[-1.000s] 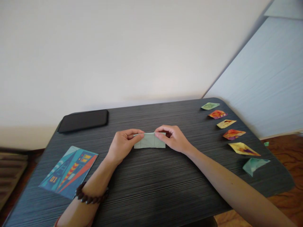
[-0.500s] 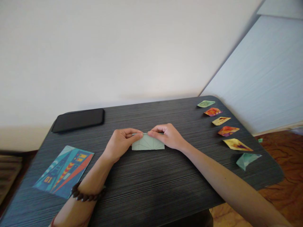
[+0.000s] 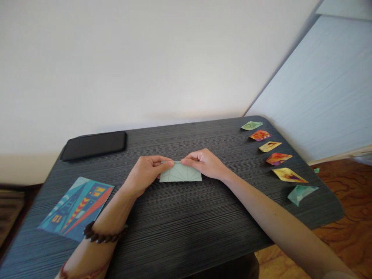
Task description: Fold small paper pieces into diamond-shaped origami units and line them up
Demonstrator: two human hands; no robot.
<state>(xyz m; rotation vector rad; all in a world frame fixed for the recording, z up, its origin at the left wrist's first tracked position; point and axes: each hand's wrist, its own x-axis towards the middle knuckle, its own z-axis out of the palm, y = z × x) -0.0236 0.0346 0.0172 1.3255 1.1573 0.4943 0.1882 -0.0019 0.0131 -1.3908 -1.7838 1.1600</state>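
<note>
A pale green sheet of folded paper (image 3: 180, 173) with crease lines lies at the middle of the table, its long folded edge facing away from me. My left hand (image 3: 147, 171) pinches that far edge near its left end, thumb on top. On the same edge, a little to the right, my right hand (image 3: 205, 163) has its thumb and fingers closed on the paper. A short stretch of the edge shows between the two thumbs. The fingertips beneath the paper are hidden.
Several folded paper pieces, among them a teal one (image 3: 300, 195) and a yellow one (image 3: 290, 175), form a row along the table's right side. A black phone (image 3: 94, 145) lies at the back left. A colourful printed sheet (image 3: 77, 207) rests beside my left forearm on the dark table (image 3: 174, 228).
Both thumbs have slid slightly apart along the far edge, baring more of the paper between them. The whole view has shifted a little; the other things lie as before.
</note>
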